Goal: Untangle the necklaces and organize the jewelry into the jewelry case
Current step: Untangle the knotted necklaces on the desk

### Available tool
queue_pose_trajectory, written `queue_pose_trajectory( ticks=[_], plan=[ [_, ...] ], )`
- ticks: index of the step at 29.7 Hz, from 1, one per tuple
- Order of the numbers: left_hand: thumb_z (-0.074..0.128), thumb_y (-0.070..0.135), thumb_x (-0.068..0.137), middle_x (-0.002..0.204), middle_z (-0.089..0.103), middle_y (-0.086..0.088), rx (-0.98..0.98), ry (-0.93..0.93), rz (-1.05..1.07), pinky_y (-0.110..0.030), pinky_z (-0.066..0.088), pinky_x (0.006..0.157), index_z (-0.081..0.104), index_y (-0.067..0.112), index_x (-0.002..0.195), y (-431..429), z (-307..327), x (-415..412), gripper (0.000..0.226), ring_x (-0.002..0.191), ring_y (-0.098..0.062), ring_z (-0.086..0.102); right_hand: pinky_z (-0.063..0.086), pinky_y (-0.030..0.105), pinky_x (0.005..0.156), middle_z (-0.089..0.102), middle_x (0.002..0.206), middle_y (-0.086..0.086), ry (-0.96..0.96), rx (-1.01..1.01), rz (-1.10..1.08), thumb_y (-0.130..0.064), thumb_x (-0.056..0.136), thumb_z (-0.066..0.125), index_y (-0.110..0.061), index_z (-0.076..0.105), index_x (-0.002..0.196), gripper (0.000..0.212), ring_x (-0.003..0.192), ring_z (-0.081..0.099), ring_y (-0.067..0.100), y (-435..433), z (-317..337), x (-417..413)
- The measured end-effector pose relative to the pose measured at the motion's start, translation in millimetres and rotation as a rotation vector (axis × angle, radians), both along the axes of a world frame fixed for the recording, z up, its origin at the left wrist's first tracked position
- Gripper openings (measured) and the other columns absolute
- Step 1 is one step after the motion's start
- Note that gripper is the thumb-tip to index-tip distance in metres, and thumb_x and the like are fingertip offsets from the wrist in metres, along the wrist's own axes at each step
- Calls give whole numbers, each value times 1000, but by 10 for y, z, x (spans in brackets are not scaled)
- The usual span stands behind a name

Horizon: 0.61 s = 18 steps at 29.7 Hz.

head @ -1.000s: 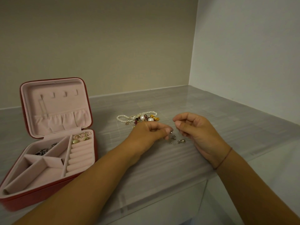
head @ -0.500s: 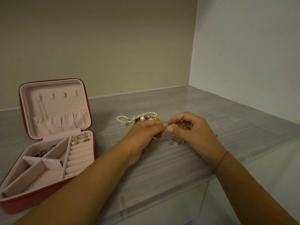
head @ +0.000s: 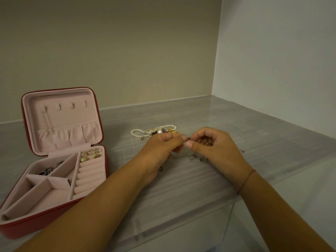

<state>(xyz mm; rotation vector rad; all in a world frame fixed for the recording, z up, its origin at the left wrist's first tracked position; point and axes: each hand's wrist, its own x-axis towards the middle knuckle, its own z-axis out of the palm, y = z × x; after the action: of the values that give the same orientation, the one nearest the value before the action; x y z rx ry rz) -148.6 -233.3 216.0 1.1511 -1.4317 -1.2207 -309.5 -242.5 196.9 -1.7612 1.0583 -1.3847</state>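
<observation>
- My left hand (head: 163,148) and right hand (head: 212,150) meet fingertip to fingertip above the counter (head: 181,193), both curled, each pinching the same small dark metal bit of a thin necklace (head: 188,138).
- The rest of that fine chain drops to the counter under my right hand, and its little silvery links (head: 198,158) lie roughly left to right.
- Just beyond my left knuckles sits the tangle of jewelry (head: 156,131): round white pearl beads in loops, one bigger glossy pearl, dark red beads and a bright gold piece. It stretches left to right.
- The jewelry case (head: 27,228) stands well to my left, red outside, soft pink lining inside, lid upright at the far edge, base running diagonally from near left to far right.
- Gold earrings (head: 91,155) sit at the far end of the padded ring rolls, and a dark metallic piece (head: 49,170) lies in a far compartment.
- A thin thread bracelet (head: 247,180) circles my right wrist.
</observation>
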Motion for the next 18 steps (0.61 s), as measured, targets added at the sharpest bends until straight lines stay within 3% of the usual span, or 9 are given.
queue_pose_trajectory(
  ticks=[2,10,14,18],
  plan=[
    [63,20,89,66,58,5,0,5,-6,-14,40,54,70,18,81,2,2,2,11,60,-3,50,49,18,63,67,74,0,9,-25,-22,-12,76,75,-14,70,80,7,67,56,9,-6,-1,2],
    [68,11,83,66,64,7,0,2,-22,-9,39,48,68,18,79,5,-8,-1,8,60,-2,54,50,21,67,68,80,3,29,-41,-35,-7,80,70,-15,71,82,8,72,58,15,-7,-5,-14],
    [59,22,92,71,69,3,-19,26,-50,-8,40,50,71,18,93,6,-5,14,13,59,0,56,52,28,71,69,81,4,-10,-53,-27,-9,79,71,-16,72,81,8,77,61,25,-1,0,-21],
    [58,8,92,70,69,0,-71,7,-71,-8,40,49,71,9,100,19,-6,16,15,54,4,58,51,33,72,69,79,4,-7,-71,-23,-7,78,72,-16,71,79,9,78,61,28,9,6,-22]
  ],
)
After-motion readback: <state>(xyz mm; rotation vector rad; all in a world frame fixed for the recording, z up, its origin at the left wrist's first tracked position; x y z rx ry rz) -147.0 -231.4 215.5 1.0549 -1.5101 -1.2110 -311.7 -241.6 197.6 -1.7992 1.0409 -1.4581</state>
